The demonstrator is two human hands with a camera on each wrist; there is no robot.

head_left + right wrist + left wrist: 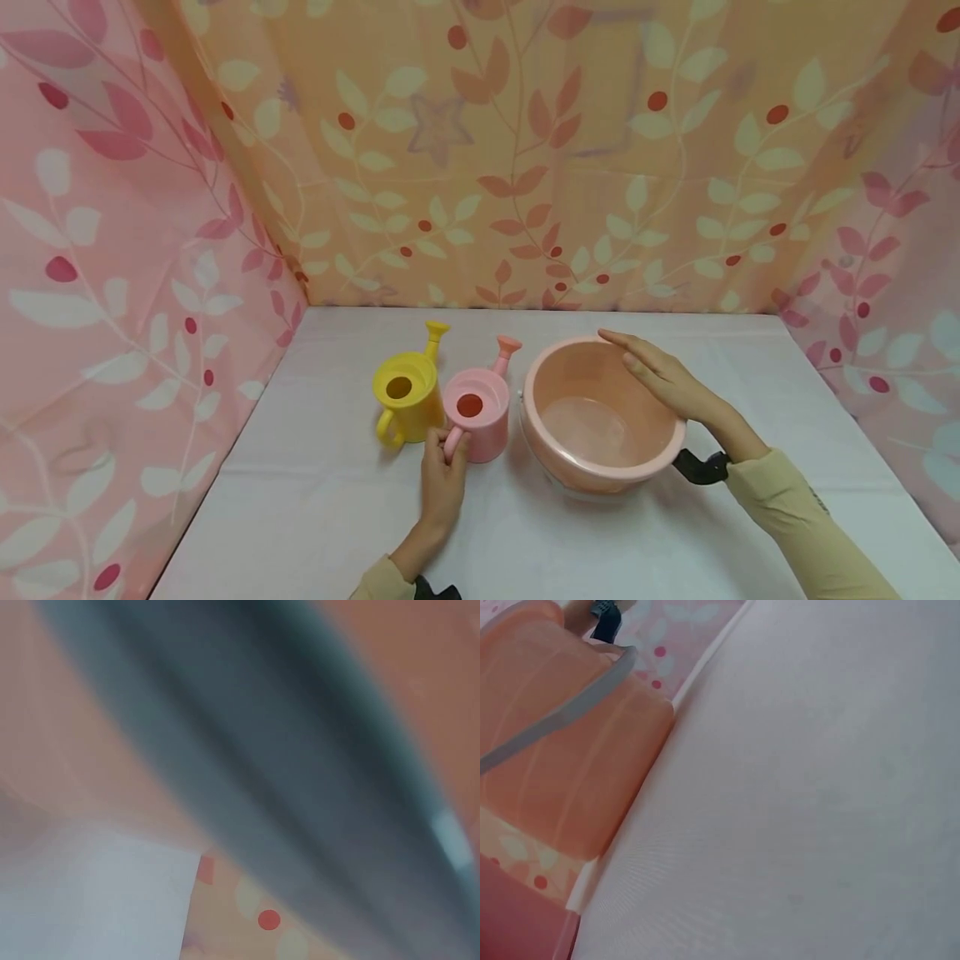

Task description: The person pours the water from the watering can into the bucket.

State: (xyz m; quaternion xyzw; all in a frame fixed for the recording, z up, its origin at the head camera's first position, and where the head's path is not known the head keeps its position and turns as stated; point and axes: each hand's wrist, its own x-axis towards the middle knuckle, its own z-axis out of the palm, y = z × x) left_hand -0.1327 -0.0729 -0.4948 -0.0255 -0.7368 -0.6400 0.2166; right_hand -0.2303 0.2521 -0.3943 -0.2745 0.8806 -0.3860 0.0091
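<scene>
My left hand (pixel 442 487) pinches the handle of a pink watering can (pixel 491 429), which stands upright on the white cloth. Close on its left is a yellow watering can (pixel 424 408), with no hand on it. My right hand (pixel 663 379) lies with straight fingers across the right rim of a peach-pink bucket (pixel 536 437). That bucket looks empty inside. The left wrist view shows the bucket's side (pixel 592 772) with its grey bail handle (pixel 562 712), and part of the pink can (pixel 517 922) at lower left. Neither hand's fingers show clearly in the wrist views.
A white cloth (pixel 300 500) covers the table. Patterned fabric (pixel 525 167) hangs along the back and both sides. A dark blurred band (pixel 262 780) fills much of the right wrist view, hiding what lies behind it.
</scene>
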